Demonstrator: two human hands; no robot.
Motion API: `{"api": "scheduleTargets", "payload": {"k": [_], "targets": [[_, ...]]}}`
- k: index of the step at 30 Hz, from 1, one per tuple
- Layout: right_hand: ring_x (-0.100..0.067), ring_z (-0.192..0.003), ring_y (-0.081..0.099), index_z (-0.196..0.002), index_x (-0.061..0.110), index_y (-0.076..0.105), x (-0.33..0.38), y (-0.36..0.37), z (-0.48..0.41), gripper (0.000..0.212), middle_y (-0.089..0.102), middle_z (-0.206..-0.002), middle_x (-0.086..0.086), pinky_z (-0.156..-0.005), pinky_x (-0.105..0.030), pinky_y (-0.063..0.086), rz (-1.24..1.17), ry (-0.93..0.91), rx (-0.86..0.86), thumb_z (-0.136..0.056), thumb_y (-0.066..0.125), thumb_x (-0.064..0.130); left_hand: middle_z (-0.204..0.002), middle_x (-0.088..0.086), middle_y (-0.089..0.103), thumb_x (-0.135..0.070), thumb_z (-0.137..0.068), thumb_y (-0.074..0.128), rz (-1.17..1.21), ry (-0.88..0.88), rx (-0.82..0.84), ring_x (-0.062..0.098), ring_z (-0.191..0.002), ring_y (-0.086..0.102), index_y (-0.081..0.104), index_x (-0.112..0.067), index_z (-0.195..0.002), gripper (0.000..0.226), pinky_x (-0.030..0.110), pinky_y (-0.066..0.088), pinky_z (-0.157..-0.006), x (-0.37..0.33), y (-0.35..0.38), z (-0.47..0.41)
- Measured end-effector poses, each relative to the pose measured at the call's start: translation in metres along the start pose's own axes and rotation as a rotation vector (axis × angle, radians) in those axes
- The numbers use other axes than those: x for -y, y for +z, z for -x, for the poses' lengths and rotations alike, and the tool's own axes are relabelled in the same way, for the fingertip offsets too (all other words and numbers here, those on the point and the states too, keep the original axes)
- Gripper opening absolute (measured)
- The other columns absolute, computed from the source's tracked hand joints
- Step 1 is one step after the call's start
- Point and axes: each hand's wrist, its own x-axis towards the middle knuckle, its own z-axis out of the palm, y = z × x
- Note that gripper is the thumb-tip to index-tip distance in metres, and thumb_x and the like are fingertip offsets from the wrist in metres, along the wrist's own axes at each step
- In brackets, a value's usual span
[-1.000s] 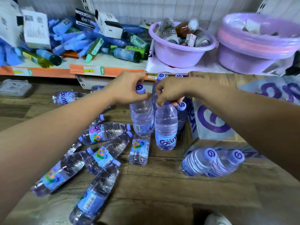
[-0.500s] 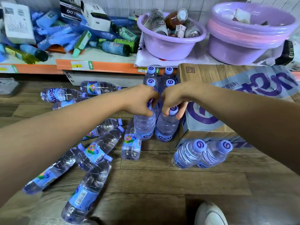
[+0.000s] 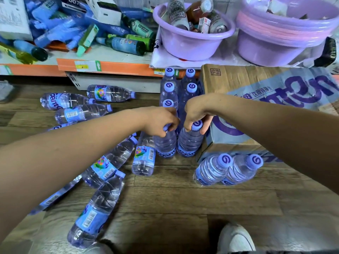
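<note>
Two upright water bottles stand side by side on the wooden floor. My left hand (image 3: 159,121) grips the cap of the left bottle (image 3: 166,145). My right hand (image 3: 196,112) pinches the purple cap of the right bottle (image 3: 189,143). Both bottles sit at the front of a double row of upright bottles (image 3: 169,88) that runs back toward the shelf. The row stands against a cardboard box (image 3: 238,83) on its right.
Several bottles lie loose on the floor at left (image 3: 110,162), and two stand at right (image 3: 227,169). An orange-edged shelf (image 3: 110,66) holds cluttered goods and two purple basins (image 3: 192,43). My white shoe (image 3: 234,239) shows at the bottom.
Both hands carried their bottles away from me and lowered them onto the floor at the front of the row. The view has tilted downward.
</note>
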Motion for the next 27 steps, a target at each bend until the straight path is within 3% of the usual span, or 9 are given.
{"api": "scheduleTargets", "payload": {"k": [5, 9, 12, 14, 17, 19, 22, 25, 27], "targets": [[-0.027, -0.064, 0.067, -0.105, 0.004, 0.051, 0.0, -0.002, -0.003, 0.035, 0.04, -0.115, -0.011, -0.066, -0.029, 0.06, -0.025, -0.004, -0.004, -0.08, 0.074, 0.013, -0.097, -0.006, 0.038, -0.007, -0.078, 0.054, -0.027, 0.007, 0.025, 0.019, -0.082, 0.046, 0.059, -0.015, -0.096, 0.02, 0.028, 0.035, -0.068, -0.007, 0.002, -0.005], [-0.03, -0.077, 0.071, -0.105, 0.004, 0.049, 0.0, 0.0, -0.002, 0.039, 0.034, -0.113, -0.009, -0.08, -0.036, 0.06, -0.014, -0.007, 0.015, -0.08, 0.076, 0.017, -0.103, 0.001, 0.047, -0.012, -0.079, 0.055, -0.028, -0.055, 0.005, 0.025, -0.087, 0.053, 0.056, -0.017, -0.104, 0.025, 0.03, 0.039, -0.067, -0.009, 0.0, -0.01], [-0.031, -0.091, 0.072, -0.121, 0.006, 0.048, 0.002, 0.005, 0.0, 0.055, 0.031, -0.112, -0.005, -0.092, -0.039, 0.056, 0.045, -0.001, 0.068, -0.078, 0.078, 0.022, -0.083, 0.0, 0.045, -0.016, -0.08, 0.056, -0.01, -0.138, -0.017, 0.024, -0.077, 0.044, 0.049, -0.015, -0.101, 0.023, 0.027, 0.031, -0.056, -0.009, -0.001, -0.009], [-0.026, -0.08, 0.071, -0.125, 0.006, 0.047, 0.002, 0.01, -0.002, 0.06, 0.036, -0.111, -0.004, -0.092, -0.04, 0.055, 0.111, 0.006, 0.086, -0.077, 0.079, 0.021, -0.063, -0.002, 0.039, -0.015, -0.079, 0.053, 0.0, -0.143, -0.038, 0.025, -0.071, 0.042, 0.043, -0.013, -0.086, 0.013, 0.028, 0.027, -0.047, -0.009, 0.003, -0.01], [-0.026, -0.068, 0.067, -0.099, 0.007, 0.051, 0.0, 0.011, -0.006, 0.034, 0.045, -0.095, -0.004, -0.09, -0.04, 0.056, 0.116, -0.012, 0.054, -0.077, 0.076, 0.012, -0.057, -0.001, 0.036, -0.014, -0.079, 0.052, 0.001, -0.139, -0.076, 0.027, -0.066, 0.041, 0.032, -0.015, -0.066, 0.024, 0.027, 0.024, -0.045, -0.007, 0.006, -0.01], [-0.026, -0.064, 0.066, -0.083, 0.008, 0.048, -0.001, 0.009, -0.005, 0.028, 0.041, -0.079, -0.002, -0.086, -0.041, 0.058, 0.098, -0.019, 0.018, -0.077, 0.075, 0.01, -0.062, 0.005, 0.044, -0.015, -0.078, 0.054, -0.007, -0.12, -0.098, 0.03, -0.067, 0.045, 0.029, -0.017, -0.062, 0.03, 0.029, 0.027, -0.046, -0.005, 0.006, -0.008], [-0.026, -0.062, 0.066, -0.074, 0.009, 0.047, -0.003, 0.005, -0.007, 0.028, 0.039, -0.076, -0.002, -0.078, -0.036, 0.059, 0.039, -0.029, 0.002, -0.078, 0.074, 0.007, -0.085, 0.018, 0.06, -0.017, -0.079, 0.057, 0.012, -0.092, -0.113, 0.036, -0.079, 0.056, 0.048, -0.006, -0.08, 0.014, 0.036, 0.041, -0.06, -0.002, 0.007, -0.006], [-0.023, -0.062, 0.066, -0.072, 0.01, 0.047, -0.002, 0.005, -0.007, 0.029, 0.037, -0.074, 0.001, -0.069, -0.034, 0.058, 0.085, -0.021, 0.007, -0.08, 0.075, 0.012, -0.087, 0.012, 0.053, -0.017, -0.08, 0.058, 0.021, -0.08, -0.1, 0.033, -0.078, 0.054, 0.046, -0.007, -0.085, 0.017, 0.037, 0.041, -0.064, -0.003, 0.009, -0.005], [-0.02, -0.06, 0.065, -0.071, 0.01, 0.043, -0.001, 0.006, -0.006, 0.033, 0.035, -0.072, 0.003, -0.076, -0.035, 0.058, 0.146, -0.011, 0.002, -0.081, 0.075, 0.017, -0.085, 0.006, 0.044, -0.017, -0.081, 0.058, 0.017, -0.087, -0.098, 0.027, -0.073, 0.047, 0.041, -0.012, -0.083, 0.018, 0.032, 0.036, -0.061, -0.006, 0.008, -0.004]]}}
